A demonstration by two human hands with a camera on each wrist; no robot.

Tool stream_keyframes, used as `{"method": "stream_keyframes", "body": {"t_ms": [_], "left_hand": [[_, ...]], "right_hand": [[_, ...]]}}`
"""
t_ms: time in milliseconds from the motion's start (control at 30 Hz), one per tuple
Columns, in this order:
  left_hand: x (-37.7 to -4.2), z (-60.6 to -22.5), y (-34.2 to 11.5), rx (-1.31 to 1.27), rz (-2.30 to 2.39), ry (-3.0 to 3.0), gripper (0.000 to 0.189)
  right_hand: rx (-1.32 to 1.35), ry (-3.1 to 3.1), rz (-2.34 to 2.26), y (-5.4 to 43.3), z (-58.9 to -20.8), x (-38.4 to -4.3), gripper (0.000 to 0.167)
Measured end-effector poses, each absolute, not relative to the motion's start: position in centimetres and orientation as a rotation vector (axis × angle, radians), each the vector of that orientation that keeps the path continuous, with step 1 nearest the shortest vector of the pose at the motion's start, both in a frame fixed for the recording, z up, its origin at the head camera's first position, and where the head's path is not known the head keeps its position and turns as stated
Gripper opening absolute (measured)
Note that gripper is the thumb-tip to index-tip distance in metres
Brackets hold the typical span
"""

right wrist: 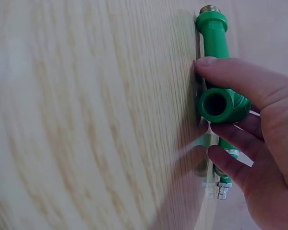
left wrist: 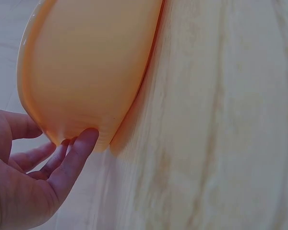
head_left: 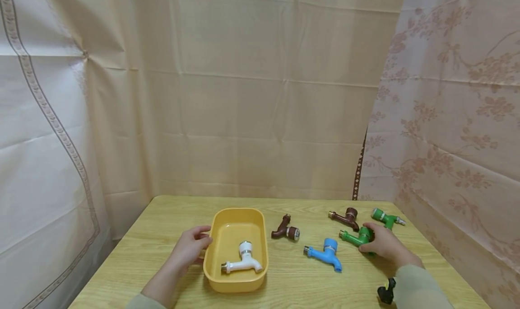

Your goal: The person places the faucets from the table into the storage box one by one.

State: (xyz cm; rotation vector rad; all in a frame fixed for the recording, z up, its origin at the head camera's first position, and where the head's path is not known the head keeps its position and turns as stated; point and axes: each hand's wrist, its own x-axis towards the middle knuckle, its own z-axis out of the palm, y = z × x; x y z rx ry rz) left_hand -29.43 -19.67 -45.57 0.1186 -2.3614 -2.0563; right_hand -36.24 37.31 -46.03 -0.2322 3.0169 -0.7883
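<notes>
"Green tap [head_left: 357,239], the nearer one: where is it?"

"On the right part of the bench [head_left: 284,282], pinched by the right hand [head_left: 383,243]. That grip is closed to the tap's width; whether the tap is off the wood cannot be told."

"And the left hand [head_left: 191,248]?"

"Loosely spread, touching the outer left side of the yellow basin [head_left: 237,287], wrapped round nothing."

"How far along does the work look?"

"Early, by judgement. Only the white tap [head_left: 243,264] lies in the basin. Outside are the held one, a far green tap [head_left: 387,219], a blue tap [head_left: 325,255], a near brown tap [head_left: 280,230], a far brown tap [head_left: 347,218] and a black fitting [head_left: 387,293] beside the right sleeve [head_left: 422,286]."

"Edges and room?"

"The far green tap lies near the bench's far right corner. The far brown tap is just beside the held one, and the near brown tap is just beside the basin's right wall, so a low path could snag. Bare wood shows between blue tap and basin. Inside the basin, the far half is open; the white tap takes up the near half."
</notes>
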Motion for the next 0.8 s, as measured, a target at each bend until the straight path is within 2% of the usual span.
{"method": "stream_keyframes", "body": {"t_ms": [500, 800], "left_hand": [[-29.2, -45.4, -19.6, 0.117, -2.05, -2.367, 0.046], [-29.3, -45.5, -19.6, 0.131, -2.05, -2.368, 0.046]], "right_hand": [[-0.163, 2.97, -0.914, 37.5, -45.6, -36.1, 0.098], [-0.2, 3.053, -0.84, 36.6, -44.8, -36.0, 0.093]]}}
